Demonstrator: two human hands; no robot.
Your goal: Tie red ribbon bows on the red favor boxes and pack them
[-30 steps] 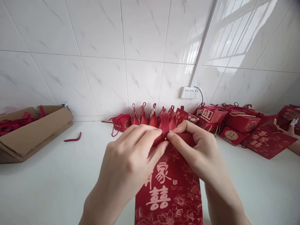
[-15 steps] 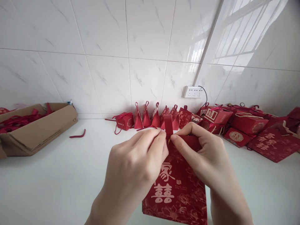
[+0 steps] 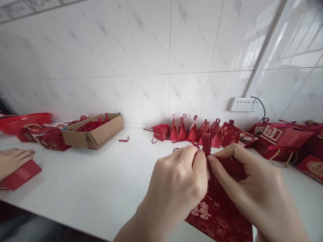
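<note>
Both my hands are at the top of a red gift box (image 3: 224, 208) printed with pale characters and flowers. A short red ribbon loop (image 3: 207, 143) stands up between them. My left hand (image 3: 180, 178) is closed, its fingertips pinching at the base of the loop; its back hides much of the box. My right hand (image 3: 252, 181) pinches the box's top edge beside the loop with thumb and forefinger. The box hangs tilted over the white table, its lower end cut off by the frame.
Several small red boxes with loops (image 3: 193, 129) stand along the wall. A cardboard box (image 3: 106, 132) holds red ribbons; a ribbon scrap (image 3: 124, 139) lies near it. More red boxes (image 3: 285, 137) are piled right, below a power strip (image 3: 243, 104). Another person's hand (image 3: 15, 161) rests on a red box at left.
The view has swung left, bringing the other person's hand and a red basin into sight. My hands keep their pinch at the loop, and the box appears more tilted.
</note>
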